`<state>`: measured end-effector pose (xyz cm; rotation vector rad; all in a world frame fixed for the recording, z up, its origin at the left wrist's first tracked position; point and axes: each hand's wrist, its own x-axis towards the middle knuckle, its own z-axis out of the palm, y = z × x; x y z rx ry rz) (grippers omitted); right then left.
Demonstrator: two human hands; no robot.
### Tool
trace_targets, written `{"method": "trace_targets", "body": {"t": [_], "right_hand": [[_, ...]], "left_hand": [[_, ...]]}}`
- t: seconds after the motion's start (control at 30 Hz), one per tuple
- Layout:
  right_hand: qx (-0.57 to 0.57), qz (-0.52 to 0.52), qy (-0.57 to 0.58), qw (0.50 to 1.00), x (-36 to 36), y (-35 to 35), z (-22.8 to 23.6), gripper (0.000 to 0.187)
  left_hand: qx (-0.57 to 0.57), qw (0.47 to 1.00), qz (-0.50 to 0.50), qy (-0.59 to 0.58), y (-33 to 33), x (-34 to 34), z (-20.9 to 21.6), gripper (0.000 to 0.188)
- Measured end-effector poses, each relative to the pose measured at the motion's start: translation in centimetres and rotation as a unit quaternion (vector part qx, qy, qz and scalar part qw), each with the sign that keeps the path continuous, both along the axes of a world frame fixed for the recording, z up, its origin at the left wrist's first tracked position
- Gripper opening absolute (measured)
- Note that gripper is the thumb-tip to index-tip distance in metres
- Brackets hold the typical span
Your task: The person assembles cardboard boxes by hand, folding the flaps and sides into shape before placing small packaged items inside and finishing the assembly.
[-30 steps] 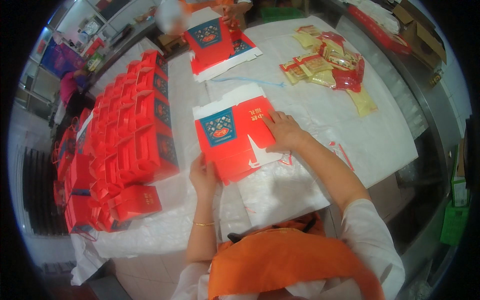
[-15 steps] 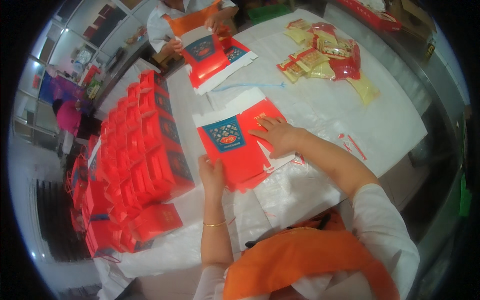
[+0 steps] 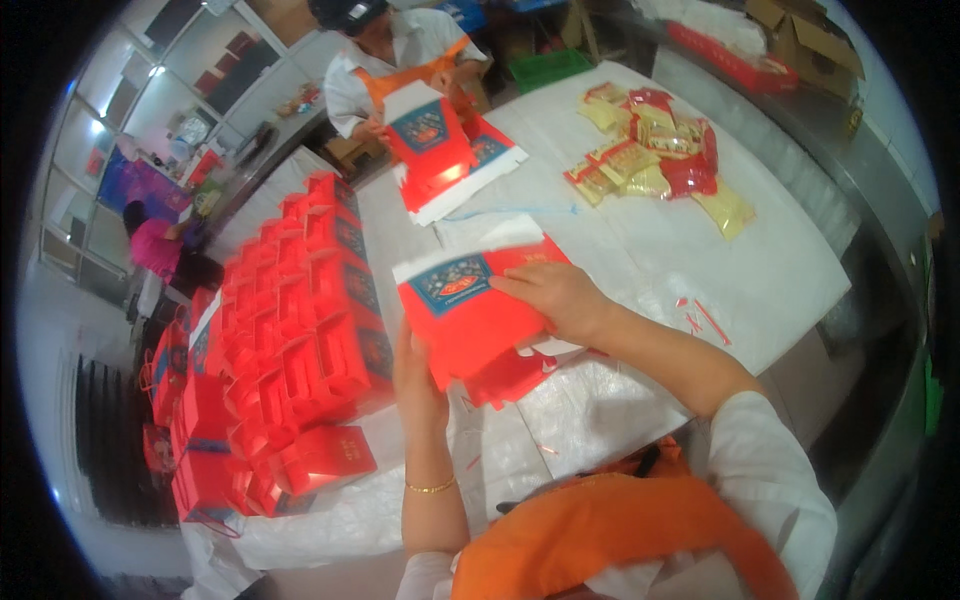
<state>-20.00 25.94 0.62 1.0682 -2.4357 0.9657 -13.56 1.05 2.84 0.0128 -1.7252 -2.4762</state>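
Shifted since the earlier frame, the right hand reaches further left across the red carton blank, its fingertips now beside the blue printed panel, and the blank's near edge looks more bowed. From my remote station I place the blank in front of the wearer, over the white table cover, with its white flap on the far side and the standing red boxes to its left. Right fingers: extended and laid over the upper face; the thumb is hidden, so I cannot tell whether they pinch. Left hand: upright along the near left edge, touching it; the fingertips pass out of sight, and I cannot tell how firmly they close. Opposite, a co-worker handles a similar carton; wrapped packets lie to the far right. I judge the step in hand to be working the blank's creases, panels not yet raised into a box. As I read it, the next move calls for a steady left edge and even right-hand pressure along a fold, sparing the thin flaps.
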Motion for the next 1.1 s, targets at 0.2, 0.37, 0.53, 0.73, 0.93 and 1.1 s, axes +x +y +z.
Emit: {"method": "trace_targets", "body": {"t": [0.2, 0.37, 0.53, 0.73, 0.93, 1.1], "right_hand": [[-0.244, 0.04, -0.46, 0.853, 2.2, 2.7, 6.6, 0.074], [-0.266, 0.16, -0.614, 0.726, 5.8, 2.5, 4.8, 0.077], [-0.356, 0.148, -0.686, 0.616, 12.2, 0.9, -1.9, 0.08], [-0.449, 0.048, -0.662, 0.598, 18.1, 1.3, -5.4, 0.083], [-0.18, -0.148, -0.359, 0.904, 15.9, 4.6, 0.9, 0.091], [0.213, 0.051, 0.044, 0.975, 12.1, 5.3, 6.4, 0.087]], "left_hand": [[-0.543, 0.75, 0.231, 0.299, -2.9, 2.7, 6.6, 0.068], [-0.592, 0.76, 0.058, 0.261, -4.7, 2.7, 10.1, 0.062], [-0.56, 0.802, -0.194, 0.074, -5.1, 4.3, 8.2, 0.042], [-0.495, 0.832, -0.253, 0.009, -4.7, 6.0, 0.6, 0.051], [-0.516, 0.814, -0.266, 0.012, -2.1, 7.7, -1.0, 0.052], [-0.504, 0.799, -0.326, 0.027, 0.3, 7.8, 1.1, 0.054]]}}
